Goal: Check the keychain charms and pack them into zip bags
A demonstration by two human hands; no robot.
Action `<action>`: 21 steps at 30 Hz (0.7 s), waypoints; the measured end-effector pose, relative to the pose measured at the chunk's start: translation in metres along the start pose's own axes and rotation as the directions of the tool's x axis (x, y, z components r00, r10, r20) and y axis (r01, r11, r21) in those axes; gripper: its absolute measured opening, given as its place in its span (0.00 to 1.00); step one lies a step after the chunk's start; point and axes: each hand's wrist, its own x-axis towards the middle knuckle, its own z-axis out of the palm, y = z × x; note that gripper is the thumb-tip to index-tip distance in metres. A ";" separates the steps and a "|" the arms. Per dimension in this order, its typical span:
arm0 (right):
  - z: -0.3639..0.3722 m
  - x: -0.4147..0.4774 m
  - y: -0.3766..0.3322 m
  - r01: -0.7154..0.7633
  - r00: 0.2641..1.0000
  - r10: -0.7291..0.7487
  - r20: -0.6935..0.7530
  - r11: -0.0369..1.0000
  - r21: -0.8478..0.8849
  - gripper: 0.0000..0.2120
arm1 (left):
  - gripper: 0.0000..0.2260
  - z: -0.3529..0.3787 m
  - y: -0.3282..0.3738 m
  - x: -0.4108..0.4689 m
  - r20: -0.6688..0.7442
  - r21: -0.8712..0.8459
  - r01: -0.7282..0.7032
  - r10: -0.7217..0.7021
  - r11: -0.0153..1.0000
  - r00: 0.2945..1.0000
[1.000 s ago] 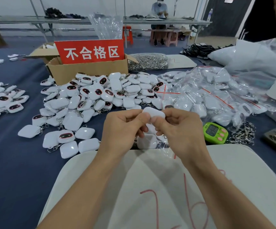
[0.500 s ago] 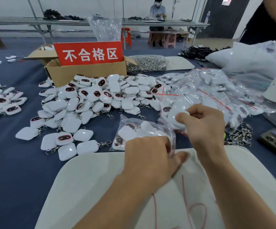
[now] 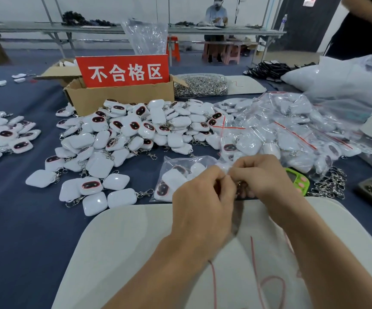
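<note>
Loose charms [image 3: 122, 139] lie left of bagged charms [image 3: 287, 134].

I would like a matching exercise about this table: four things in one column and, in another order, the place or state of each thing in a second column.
Column A
1. red sign
2. green timer
3. zip bag
4. bag of metal rings

Column B
a. pinched at its mouth by the left hand and the right hand
b. lying just right of the right hand, partly hidden by it
c. standing up out of the cardboard box
d. lying right of the cardboard box, on the far side of the table

Pairs: 1-c, 2-b, 3-a, 4-d
</note>
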 end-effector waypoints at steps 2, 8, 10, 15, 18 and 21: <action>-0.002 0.004 0.007 0.043 0.999 -0.041 0.034 0.997 -0.069 0.15 | 0.13 -0.007 -0.003 0.002 -0.012 0.045 -0.102 0.103 0.994 0.995; -0.006 0.006 0.016 0.050 0.998 -0.034 0.052 0.941 -0.333 0.05 | 0.09 -0.045 -0.051 0.043 -0.179 0.129 0.202 -0.178 0.971 0.968; -0.008 0.006 0.016 0.035 0.995 -0.003 0.097 0.942 -0.332 0.05 | 0.12 -0.055 -0.066 0.051 -0.085 0.003 0.270 -0.269 0.963 0.959; -0.010 0.005 0.016 0.027 0.992 0.011 0.127 0.954 -0.298 0.08 | 0.15 -0.054 -0.076 0.052 0.039 0.112 0.195 -0.201 0.974 0.979; -0.010 0.005 0.016 0.031 0.992 0.008 0.125 0.952 -0.306 0.06 | 0.19 -0.053 -0.072 0.052 0.017 0.098 0.096 -0.098 0.991 0.995; -0.010 0.004 0.015 0.018 0.993 0.020 0.117 0.949 -0.314 0.08 | 0.21 -0.055 -0.065 0.052 -0.034 0.066 0.080 -0.078 0.995 0.996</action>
